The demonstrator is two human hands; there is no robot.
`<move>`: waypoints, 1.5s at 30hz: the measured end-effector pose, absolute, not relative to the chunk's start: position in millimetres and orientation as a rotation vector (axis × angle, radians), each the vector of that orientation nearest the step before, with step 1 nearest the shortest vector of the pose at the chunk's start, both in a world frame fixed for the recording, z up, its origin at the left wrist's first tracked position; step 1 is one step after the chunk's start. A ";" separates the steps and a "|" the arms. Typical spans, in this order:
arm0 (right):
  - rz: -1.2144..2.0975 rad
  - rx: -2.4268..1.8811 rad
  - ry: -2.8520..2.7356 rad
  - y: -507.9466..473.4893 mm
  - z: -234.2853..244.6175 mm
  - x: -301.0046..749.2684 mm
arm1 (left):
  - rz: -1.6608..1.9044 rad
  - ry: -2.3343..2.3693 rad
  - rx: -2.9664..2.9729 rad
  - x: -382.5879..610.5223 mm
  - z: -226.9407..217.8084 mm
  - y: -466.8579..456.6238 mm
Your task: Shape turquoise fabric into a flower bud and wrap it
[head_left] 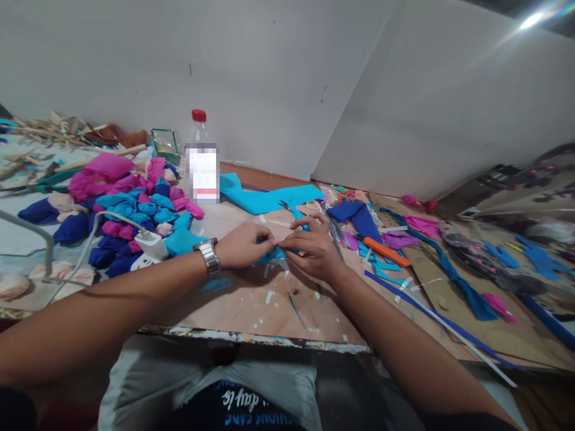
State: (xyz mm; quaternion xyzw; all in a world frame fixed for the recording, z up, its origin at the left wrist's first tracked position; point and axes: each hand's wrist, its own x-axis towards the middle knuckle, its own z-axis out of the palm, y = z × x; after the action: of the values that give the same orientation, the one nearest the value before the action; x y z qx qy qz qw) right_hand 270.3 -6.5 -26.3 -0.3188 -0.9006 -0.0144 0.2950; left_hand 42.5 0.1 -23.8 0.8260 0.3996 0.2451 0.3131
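Observation:
My left hand (246, 245), with a metal watch on its wrist, is closed in a pinch on a small light-blue fabric piece (271, 257), most of it hidden by the fingers. My right hand (313, 250) meets it fingertip to fingertip, thumb and forefinger pinched at the same piece and the other fingers spread. Just beyond the hands lies a long light-blue fabric strip (265, 201). Dark metal tips of a small tool (284, 205) show beside it. A dark-blue fabric piece (359, 216) lies right of my right hand.
Rolled fabric pieces (146, 209) in pink and blue heap up at left, beside a white plug (151, 245) with its cable. A red-capped bottle (199, 129) stands behind. An orange utility knife (386, 251) and a thin white stick (467, 338) lie right.

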 end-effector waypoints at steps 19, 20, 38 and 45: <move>0.188 -1.030 -2.381 -8.8 -28.0 265.3 | 0.714 1.081 2.628 45.1 -32.5 -7.9; 0.219 -1.035 -2.393 -9.5 -26.8 264.6 | 0.705 1.070 2.652 45.2 -33.1 -8.0; 0.436 -0.879 -2.321 -2.9 -25.1 268.6 | 0.780 1.056 2.682 42.6 -37.0 -3.3; 0.299 -0.955 -2.346 -3.7 -28.6 270.1 | 0.682 1.103 2.557 42.1 -32.8 -3.3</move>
State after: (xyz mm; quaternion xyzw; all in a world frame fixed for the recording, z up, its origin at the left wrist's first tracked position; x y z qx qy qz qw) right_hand 270.1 -3.7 -28.6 -0.3583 -0.8799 0.1121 0.2912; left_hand 42.1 -3.3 -32.8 0.8835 0.3810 0.2356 0.1370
